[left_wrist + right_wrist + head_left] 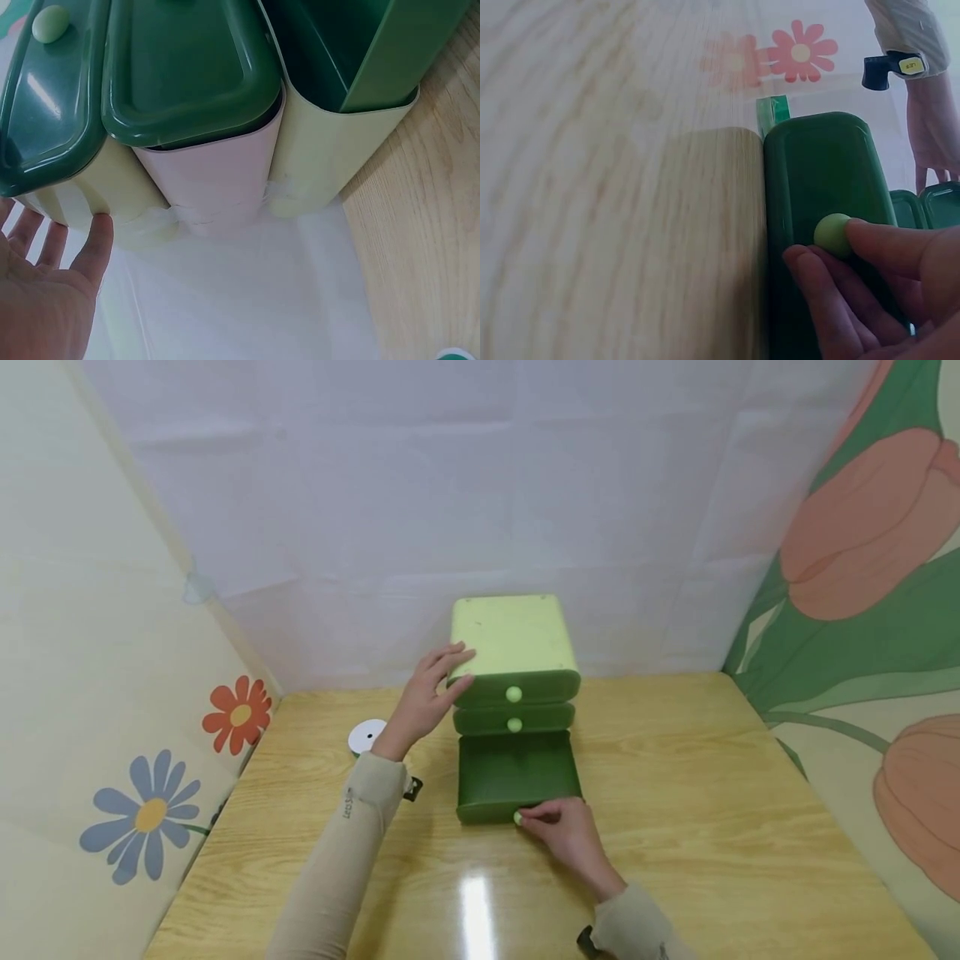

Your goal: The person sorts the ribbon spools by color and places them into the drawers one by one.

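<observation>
A small drawer unit with a pale green top (517,631) stands on the table, with three dark green drawers stacked in it. Its bottom drawer (517,768) is pulled out, and no item shows inside. The top and middle drawers are in. My right hand (568,837) pinches the bottom drawer's round light green knob (831,234) between thumb and fingers. At the unit's upper left edge, my left hand (427,700) rests with fingers extended. In the left wrist view, the fingertips (99,229) touch the side of the top compartment.
A flat round white disc (366,737) with a dark centre hole and a green edge lies on the wooden table (712,793), left of the unit. Behind the unit hangs a white cloth (480,485). Flower-printed panels (150,814) flank the table.
</observation>
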